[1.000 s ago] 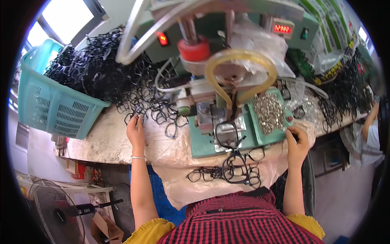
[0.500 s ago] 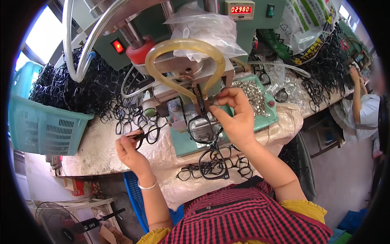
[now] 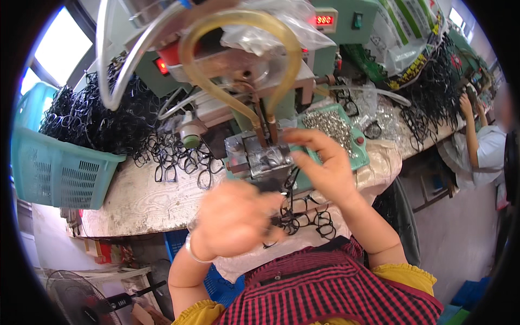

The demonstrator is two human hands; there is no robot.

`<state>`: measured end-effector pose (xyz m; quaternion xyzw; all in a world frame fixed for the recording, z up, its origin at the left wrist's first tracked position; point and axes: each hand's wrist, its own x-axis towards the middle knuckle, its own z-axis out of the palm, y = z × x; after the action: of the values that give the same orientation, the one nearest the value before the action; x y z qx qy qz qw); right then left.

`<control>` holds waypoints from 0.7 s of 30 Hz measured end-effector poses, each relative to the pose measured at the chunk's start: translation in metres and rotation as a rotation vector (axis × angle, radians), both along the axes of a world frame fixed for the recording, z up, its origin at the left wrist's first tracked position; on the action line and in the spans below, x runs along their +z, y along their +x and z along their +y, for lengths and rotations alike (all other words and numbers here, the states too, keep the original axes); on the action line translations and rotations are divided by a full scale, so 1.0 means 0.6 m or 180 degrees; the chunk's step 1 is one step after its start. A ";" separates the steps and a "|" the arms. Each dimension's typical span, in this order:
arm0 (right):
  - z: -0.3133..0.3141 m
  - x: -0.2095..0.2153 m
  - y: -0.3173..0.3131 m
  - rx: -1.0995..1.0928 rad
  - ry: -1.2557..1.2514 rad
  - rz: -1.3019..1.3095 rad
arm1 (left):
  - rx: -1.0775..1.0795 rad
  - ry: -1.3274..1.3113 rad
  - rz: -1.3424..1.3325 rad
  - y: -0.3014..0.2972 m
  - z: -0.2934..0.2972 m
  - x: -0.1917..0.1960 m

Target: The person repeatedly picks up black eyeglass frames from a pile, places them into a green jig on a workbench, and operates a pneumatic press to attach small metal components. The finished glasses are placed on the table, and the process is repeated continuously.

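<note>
My left hand (image 3: pixel 233 219) is smeared by motion in front of the machine, over the near table edge. Its fingers and anything in them cannot be made out. Close to the right side of the metal fixture (image 3: pixel 269 158), my right hand (image 3: pixel 325 165) has its fingers apart and nothing visible between them. Two copper-coloured prongs (image 3: pixel 266 132) reach down to the fixture from a looped yellow tube (image 3: pixel 187 51). Black eyeglass frames (image 3: pixel 324 223) lie on the cloth between my hands and body, partly hidden by my left hand.
Left stands a teal basket (image 3: pixel 65 173) heaped with black frames. Loose frames (image 3: pixel 165 162) lie beside it. A green tray (image 3: pixel 357 157) of small metal parts sits right of the fixture. Farther right are a hanging heap of frames (image 3: pixel 433 97) and another person's arm (image 3: pixel 470 130).
My left hand, which held black eyeglass frames at the left, has swung right and nearer. The frames hanging at the fixture no longer show there. My right hand's fingers have spread and moved slightly away.
</note>
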<state>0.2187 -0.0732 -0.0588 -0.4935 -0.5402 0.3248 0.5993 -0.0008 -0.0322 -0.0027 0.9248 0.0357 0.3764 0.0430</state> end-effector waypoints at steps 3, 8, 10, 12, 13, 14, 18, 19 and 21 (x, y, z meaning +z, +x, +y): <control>0.012 -0.063 0.083 -0.1455 0.0024 -0.2455 | -0.0247 0.0485 -0.0069 0.040 -0.014 -0.023; 0.001 -0.146 0.137 -0.1868 0.0013 -0.2898 | -0.0321 0.0580 -0.0086 0.052 -0.009 -0.046; 0.010 -0.147 0.126 -0.1861 0.0150 -0.2753 | -0.0305 0.0583 -0.0148 0.049 -0.009 -0.046; 0.019 -0.132 0.114 -0.1526 0.0308 -0.3053 | -0.0378 0.0547 -0.0156 0.050 -0.003 -0.041; 0.027 -0.128 0.112 -0.1328 0.0305 -0.3235 | -0.0406 0.0530 -0.0158 0.051 -0.001 -0.039; 0.037 -0.125 0.105 -0.1103 0.0309 -0.3408 | -0.0371 0.0441 -0.0231 0.049 -0.006 -0.043; 0.047 -0.140 0.143 -0.1631 0.0351 -0.3368 | 0.0112 -0.0653 -0.0699 0.008 -0.049 -0.138; 0.034 -0.130 0.139 -0.1767 0.0100 -0.3525 | 0.0773 -0.1064 -0.1100 0.005 -0.079 -0.176; 0.014 -0.132 0.130 -0.1940 -0.0256 -0.3452 | 0.1803 -0.2160 -0.0939 0.022 -0.124 -0.227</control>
<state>0.2967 -0.0650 -0.1378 -0.7423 -0.5899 -0.1376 0.2864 0.0126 -0.1067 -0.1389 0.7489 0.4014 0.4678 0.2433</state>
